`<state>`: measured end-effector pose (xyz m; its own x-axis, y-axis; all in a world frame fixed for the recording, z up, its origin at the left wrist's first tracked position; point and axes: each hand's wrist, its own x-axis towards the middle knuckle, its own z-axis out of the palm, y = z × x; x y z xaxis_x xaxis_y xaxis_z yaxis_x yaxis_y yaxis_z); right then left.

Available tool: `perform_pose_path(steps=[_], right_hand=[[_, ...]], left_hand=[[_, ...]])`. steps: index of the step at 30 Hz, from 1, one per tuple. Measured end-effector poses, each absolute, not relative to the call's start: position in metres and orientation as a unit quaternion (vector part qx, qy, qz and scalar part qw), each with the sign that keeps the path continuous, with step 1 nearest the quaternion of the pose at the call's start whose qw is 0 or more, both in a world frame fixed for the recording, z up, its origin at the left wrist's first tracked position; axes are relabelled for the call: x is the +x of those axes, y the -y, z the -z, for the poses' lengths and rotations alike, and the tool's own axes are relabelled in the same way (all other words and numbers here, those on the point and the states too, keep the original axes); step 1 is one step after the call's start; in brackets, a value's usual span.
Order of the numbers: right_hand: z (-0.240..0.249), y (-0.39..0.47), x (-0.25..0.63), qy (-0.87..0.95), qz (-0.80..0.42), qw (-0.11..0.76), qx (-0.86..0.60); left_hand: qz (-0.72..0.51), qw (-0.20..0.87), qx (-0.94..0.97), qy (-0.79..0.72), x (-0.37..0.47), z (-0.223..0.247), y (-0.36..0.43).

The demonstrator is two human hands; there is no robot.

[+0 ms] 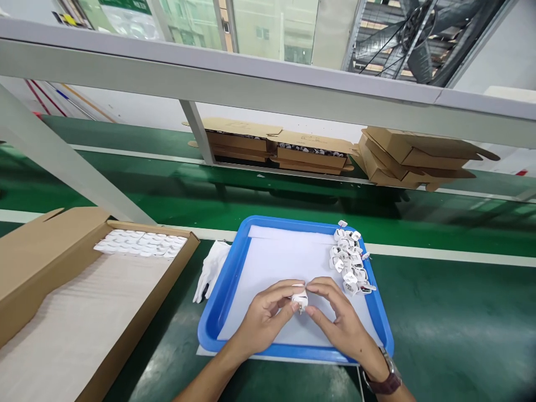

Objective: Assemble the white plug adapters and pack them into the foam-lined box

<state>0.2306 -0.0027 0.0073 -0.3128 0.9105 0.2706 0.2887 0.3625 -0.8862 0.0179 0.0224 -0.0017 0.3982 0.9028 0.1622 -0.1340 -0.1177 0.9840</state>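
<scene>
A small white plastic housing (pixel 300 300) with a tiny metal-looking bit at its lower end is held over the tray's near half. My left hand (pixel 270 312) grips it from the left between thumb and fingers. From the right, my right hand (pixel 337 318) curls its thumb and index finger round the same housing, fingertips at its edge. Fine details of the housing are too small to make out. Beneath both hands lies a blue tray (pixel 201 329) lined with a white sheet (pixel 268 262). A pile of similar white housings (pixel 349 259) rests along the tray's right side.
Left of the tray, a white glove (pixel 213 268) lies on the green table (pixel 452 312). An open cardboard box (pixel 184 262) holds rows of white pieces (pixel 140 243) at its far end. Beyond a pale frame bar (pixel 268 84), more cardboard boxes (pixel 310 162) stand.
</scene>
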Motion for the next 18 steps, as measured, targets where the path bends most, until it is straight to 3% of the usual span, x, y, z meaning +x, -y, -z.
perform_pose_path(steps=[6,13,18], right_hand=[[-0.0027,0.0017,0.229,0.611,-0.529,0.401,-0.43],[-0.0083,0.0,0.2269,0.599,-0.519,0.438,-0.424],[-0.0074,0.0,0.2252,0.58,-0.554,0.427,-0.418]], left_hand=[[-0.437,0.575,0.621,-0.304,0.0196,0.0046,-0.0185],[-0.427,0.613,0.599,-0.287,0.0209,0.0052,-0.0188],[-0.446,0.569,0.609,-0.325,0.0236,0.0081,-0.0156]])
